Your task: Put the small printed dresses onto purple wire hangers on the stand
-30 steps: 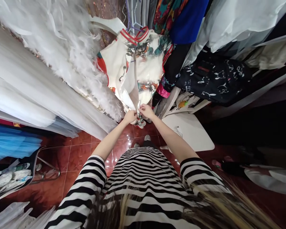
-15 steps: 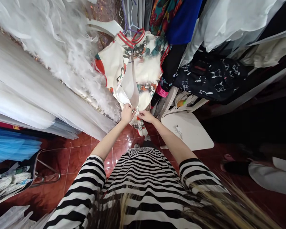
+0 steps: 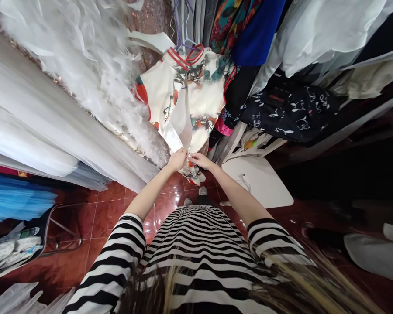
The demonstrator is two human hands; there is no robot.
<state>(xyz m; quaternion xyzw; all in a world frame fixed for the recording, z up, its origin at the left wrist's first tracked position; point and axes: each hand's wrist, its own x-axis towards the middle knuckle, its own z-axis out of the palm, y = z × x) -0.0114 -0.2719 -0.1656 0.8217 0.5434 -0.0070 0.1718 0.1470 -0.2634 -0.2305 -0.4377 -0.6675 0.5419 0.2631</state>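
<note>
- the printed garment (image 3: 206,98), white and sleeveless with red trim, hangs from a purple hanger (image 3: 183,42) straight ahead of the person, its front open down the middle
- the left hand (image 3: 178,159) is closed around the lower end of the garment's open front edge, fingers curled in
- the right hand (image 3: 200,160) pinches the opposite edge between thumb and fingers, just beside the left; the two hands hide the exact spot where the edges meet
- a white feathered dress (image 3: 111,83) crowds in on the left, its fringe close to the garment's side, with a long white gown (image 3: 94,135) below it
- on the right, a black printed bag (image 3: 291,111) and a bright blue garment (image 3: 260,37) hang near, leaving little room beside the printed one
- a white chair (image 3: 265,185) stands by the right forearm with a thin white cable (image 3: 244,181) on its seat; the forearm partly covers the seat's near edge
- blue tulle (image 3: 19,196) spreads at far left, above the red tiled floor (image 3: 108,226)
</note>
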